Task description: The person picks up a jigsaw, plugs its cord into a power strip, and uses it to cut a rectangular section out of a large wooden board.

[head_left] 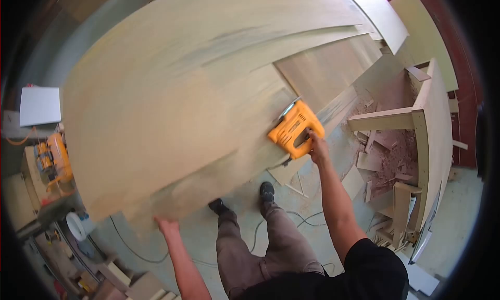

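Jigsaw (294, 129), yellow, sat on the right-hand edge of the big plywood sheet (172, 107), and my right hand (316, 146) was clamped around its rear handle, arm stretched out straight behind it. And the sheet, huge and pale, filled most of my view, tilted across in front of me. My left hand (167, 227) was down at the sheet's near corner, touching the edge; motion blur there, so I could not tell whether the fingers were curled around it or just pressed flat. My two black shoes (267, 190) stood on the grey floor (458, 216) just below the sheet's near edge, a thin cable (307, 216) looping beside them. Right of the sheet stood an open wooden cabinet frame (435, 133), with reddish sawdust (390, 149) and offcuts heaped inside it. Left of the sheet, well apart, sat an orange compressor (52, 159), and above that a white board (40, 106).
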Available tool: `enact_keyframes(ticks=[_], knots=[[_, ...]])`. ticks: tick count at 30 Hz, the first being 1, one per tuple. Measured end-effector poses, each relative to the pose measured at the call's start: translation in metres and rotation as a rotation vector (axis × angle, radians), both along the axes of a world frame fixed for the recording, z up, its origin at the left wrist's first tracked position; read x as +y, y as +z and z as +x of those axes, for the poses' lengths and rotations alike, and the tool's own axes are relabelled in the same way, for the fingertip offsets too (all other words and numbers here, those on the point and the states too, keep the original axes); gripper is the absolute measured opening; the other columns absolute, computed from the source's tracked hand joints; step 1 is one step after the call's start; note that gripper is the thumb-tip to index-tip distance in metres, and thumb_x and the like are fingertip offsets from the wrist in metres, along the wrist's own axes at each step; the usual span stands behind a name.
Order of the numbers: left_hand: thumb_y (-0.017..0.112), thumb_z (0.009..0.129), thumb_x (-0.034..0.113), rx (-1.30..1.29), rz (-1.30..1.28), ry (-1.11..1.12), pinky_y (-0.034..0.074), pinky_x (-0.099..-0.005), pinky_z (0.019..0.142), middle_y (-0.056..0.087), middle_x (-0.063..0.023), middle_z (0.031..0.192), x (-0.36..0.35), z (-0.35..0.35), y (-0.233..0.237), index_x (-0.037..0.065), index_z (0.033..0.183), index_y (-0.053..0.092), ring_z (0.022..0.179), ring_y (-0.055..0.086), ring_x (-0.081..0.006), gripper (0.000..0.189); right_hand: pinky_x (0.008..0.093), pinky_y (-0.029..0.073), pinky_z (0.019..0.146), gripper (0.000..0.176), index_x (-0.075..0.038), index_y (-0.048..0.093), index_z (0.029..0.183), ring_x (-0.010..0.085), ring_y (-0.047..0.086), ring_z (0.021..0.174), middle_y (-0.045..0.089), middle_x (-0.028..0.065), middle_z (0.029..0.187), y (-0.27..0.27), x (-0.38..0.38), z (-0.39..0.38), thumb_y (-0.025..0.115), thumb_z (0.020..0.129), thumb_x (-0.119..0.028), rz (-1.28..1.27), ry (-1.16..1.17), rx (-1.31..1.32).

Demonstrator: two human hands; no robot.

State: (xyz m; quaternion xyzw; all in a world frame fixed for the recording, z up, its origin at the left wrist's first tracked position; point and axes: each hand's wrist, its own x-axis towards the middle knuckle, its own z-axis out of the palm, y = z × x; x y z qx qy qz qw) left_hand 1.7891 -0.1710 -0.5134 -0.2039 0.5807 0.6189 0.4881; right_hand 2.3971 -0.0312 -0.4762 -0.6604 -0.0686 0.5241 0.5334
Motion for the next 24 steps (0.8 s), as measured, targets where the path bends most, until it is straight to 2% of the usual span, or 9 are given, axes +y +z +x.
enact_keyframes(ticks=[1,4,8,9,11,13,15,19,24], knots=[[0.021,0.100,0.063,0.056,0.009,-0.061,0.027,-0.0500,0.118,0.036,-0.0074,0.155,0.010,0.009,-0.013,0.011,0.151,0.033,0.141,0.035,-0.0313,0.074,0.0359,0.057,0.064,0.019,-0.009,0.064,0.110,0.0175,0.063,0.069,0.063,0.0024,0.085,-0.014,-0.009,0.009,0.061,0.095,-0.019,0.076,-0.100,0.169],[0.025,0.101,0.060,0.018,0.061,-0.001,0.030,-0.0514,0.116,0.039,-0.0072,0.153,0.063,0.060,-0.030,0.009,0.149,0.035,0.140,0.038,-0.0309,0.070,0.0462,0.057,0.081,0.028,-0.011,0.059,0.120,0.0248,0.067,0.085,0.066,0.0060,0.098,-0.027,-0.043,0.045,0.061,0.096,-0.027,0.269,-0.180,0.345],[0.056,0.097,0.045,-0.006,-0.098,0.162,0.048,-0.0494,0.100,0.055,-0.0130,0.135,0.119,0.145,-0.028,0.002,0.138,0.040,0.117,0.059,-0.0313,0.062,0.0473,0.055,0.090,0.032,-0.007,0.058,0.124,0.0224,0.066,0.088,0.067,0.0085,0.099,0.016,-0.118,0.077,0.056,0.099,-0.026,0.295,-0.209,0.241],[0.060,0.096,0.044,-0.023,-0.012,0.062,0.053,-0.0475,0.090,0.055,-0.0138,0.133,0.114,0.153,-0.071,0.001,0.139,0.036,0.107,0.063,-0.0305,0.066,0.0471,0.055,0.089,0.031,-0.007,0.057,0.125,0.0212,0.066,0.088,0.067,0.0083,0.099,0.019,-0.142,0.082,0.054,0.100,-0.026,0.278,-0.172,0.203],[0.065,0.092,0.040,0.026,0.055,-0.351,0.052,-0.0427,0.075,0.068,-0.0068,0.093,0.098,0.180,-0.086,0.004,0.105,0.061,0.084,0.065,-0.0272,0.039,0.0472,0.053,0.096,0.035,-0.005,0.051,0.133,0.0251,0.065,0.102,0.065,0.0111,0.117,0.003,-0.202,0.118,0.048,0.102,-0.023,0.252,-0.088,0.279],[0.065,0.091,0.041,0.694,0.072,-1.205,0.051,-0.0390,0.071,0.068,-0.0105,0.083,0.056,0.203,-0.082,0.005,0.096,0.062,0.085,0.067,-0.0254,0.037,0.0466,0.053,0.096,0.041,-0.005,0.047,0.138,0.0273,0.063,0.110,0.061,0.0128,0.125,0.013,-0.226,0.101,0.048,0.101,-0.023,0.031,-0.115,0.139],[0.066,0.088,0.041,0.836,0.203,-1.612,0.051,-0.0399,0.073,0.068,-0.0131,0.088,0.005,0.212,-0.032,0.006,0.095,0.062,0.087,0.067,-0.0287,0.036,0.0453,0.058,0.085,0.032,-0.009,0.056,0.123,0.0256,0.066,0.098,0.065,0.0076,0.103,-0.011,-0.250,0.107,0.056,0.096,-0.027,-0.091,-0.017,0.174],[0.065,0.090,0.041,0.621,0.153,-1.732,0.050,-0.0424,0.075,0.069,-0.0129,0.093,-0.125,0.175,0.012,0.006,0.097,0.062,0.088,0.066,-0.0333,0.036,0.0459,0.059,0.076,0.023,-0.011,0.058,0.105,0.0248,0.066,0.079,0.062,0.0055,0.088,-0.027,-0.240,0.022,0.061,0.093,-0.031,-0.357,0.182,0.143],[0.064,0.089,0.048,0.669,-0.522,-1.582,0.052,-0.0430,0.080,0.070,-0.0154,0.097,-0.285,0.058,0.055,0.008,0.099,0.063,0.095,0.066,-0.0345,0.041,0.0417,0.059,0.067,0.029,-0.010,0.051,0.115,0.0177,0.064,0.076,0.061,0.0048,0.091,-0.050,-0.218,-0.113,0.065,0.090,-0.017,-0.292,0.678,-0.286]])
